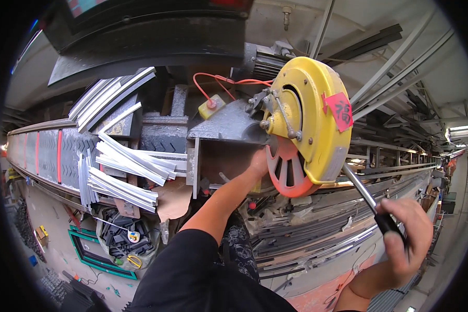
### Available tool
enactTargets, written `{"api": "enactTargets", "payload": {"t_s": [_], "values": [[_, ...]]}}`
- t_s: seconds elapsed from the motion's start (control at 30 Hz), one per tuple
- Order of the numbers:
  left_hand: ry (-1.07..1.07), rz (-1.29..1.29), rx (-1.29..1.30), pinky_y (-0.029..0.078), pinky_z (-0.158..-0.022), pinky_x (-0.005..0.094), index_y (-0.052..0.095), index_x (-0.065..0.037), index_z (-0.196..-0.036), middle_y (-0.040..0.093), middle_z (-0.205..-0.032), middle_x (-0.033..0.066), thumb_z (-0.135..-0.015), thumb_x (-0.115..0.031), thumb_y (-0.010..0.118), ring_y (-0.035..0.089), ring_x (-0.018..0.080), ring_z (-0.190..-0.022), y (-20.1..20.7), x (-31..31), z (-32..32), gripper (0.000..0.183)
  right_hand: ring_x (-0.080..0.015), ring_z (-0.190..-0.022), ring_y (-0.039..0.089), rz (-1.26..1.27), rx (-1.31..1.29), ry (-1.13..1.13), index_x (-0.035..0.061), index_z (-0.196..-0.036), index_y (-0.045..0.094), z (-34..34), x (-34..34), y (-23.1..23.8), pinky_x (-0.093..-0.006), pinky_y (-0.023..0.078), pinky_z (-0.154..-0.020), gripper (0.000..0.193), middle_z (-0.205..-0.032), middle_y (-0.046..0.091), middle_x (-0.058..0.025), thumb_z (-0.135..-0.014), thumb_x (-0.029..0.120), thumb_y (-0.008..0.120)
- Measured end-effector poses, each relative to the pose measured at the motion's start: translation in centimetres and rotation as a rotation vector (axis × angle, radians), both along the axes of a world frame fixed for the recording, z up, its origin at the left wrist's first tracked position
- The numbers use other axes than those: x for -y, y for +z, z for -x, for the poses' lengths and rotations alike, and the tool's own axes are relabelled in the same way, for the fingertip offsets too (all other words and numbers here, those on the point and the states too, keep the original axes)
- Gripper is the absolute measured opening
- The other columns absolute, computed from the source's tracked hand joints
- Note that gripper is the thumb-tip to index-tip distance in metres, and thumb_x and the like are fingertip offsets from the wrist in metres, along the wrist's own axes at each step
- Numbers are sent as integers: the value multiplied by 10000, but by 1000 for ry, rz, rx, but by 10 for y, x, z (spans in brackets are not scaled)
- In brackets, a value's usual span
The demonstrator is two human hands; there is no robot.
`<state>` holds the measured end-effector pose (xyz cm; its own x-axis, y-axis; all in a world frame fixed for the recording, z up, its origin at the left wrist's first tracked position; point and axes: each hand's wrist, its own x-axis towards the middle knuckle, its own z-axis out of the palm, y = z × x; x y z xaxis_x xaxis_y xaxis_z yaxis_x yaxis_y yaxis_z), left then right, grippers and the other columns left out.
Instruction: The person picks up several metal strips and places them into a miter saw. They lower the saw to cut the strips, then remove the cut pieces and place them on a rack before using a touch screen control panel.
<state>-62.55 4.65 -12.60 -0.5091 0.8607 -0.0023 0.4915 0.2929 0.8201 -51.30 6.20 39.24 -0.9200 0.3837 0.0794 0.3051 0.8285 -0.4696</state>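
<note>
A cut-off saw with a yellow blade guard [325, 135] stands in front of me, and its red spoked lower guard [287, 169] hangs beneath. My right hand [408, 234] is wrapped round the black grip of the saw's metal lever [364, 191], at the right. My left hand [260, 161] reaches in beside the lower guard, over the saw's table; its fingers are hidden behind the guard, so what they touch does not show. A red paper tag [342, 111] sticks to the yellow guard.
Cut white profile strips [132, 161] lie piled on the bench at the left, near a roller-like track [47, 151]. A motor [270, 62] and an orange cable [208, 78] sit behind the saw. Long profiles [317, 244] are stacked at the right. A bag of dark offcuts [125, 234] stands below.
</note>
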Motion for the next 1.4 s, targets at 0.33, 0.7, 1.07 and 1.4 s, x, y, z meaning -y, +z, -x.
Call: {"api": "enactTargets", "payload": {"t_s": [0.33, 0.7, 1.07, 1.4], "values": [[48, 164, -405, 469, -693, 389, 583, -100, -867, 563, -827, 108, -750, -159, 531, 561, 290, -806, 10, 45, 26, 141, -365, -812, 620, 93, 215, 432, -105, -1038, 571, 3, -31, 20, -401, 495, -753, 440, -912, 621, -223, -829, 279, 621], [332, 117, -553, 447, -671, 371, 561, -101, -792, 509, -795, 68, -720, -109, 528, 529, 261, -793, 9, 96, 46, 80, -333, -772, 625, 146, 175, 425, -115, -1044, 559, 4, -24, 16, -384, 497, -725, 476, -870, 634, -201, -889, 335, 548], [493, -8, -707, 427, -535, 382, 531, -142, -656, 499, -660, 42, -657, -111, 576, 528, 236, -624, -3, 97, 61, 54, -209, -586, 582, -25, -5, 267, -31, -941, 604, -6, -14, 3, -307, 437, -576, 466, -681, 614, -104, -832, 417, 535], [492, 73, -618, 452, -619, 395, 621, -113, -774, 557, -779, 70, -712, -98, 548, 553, 283, -739, -8, 104, 61, 97, -200, -579, 563, -64, -46, 260, -34, -959, 602, -8, -13, -2, -304, 430, -572, 471, -674, 600, -112, -845, 416, 520]]}}
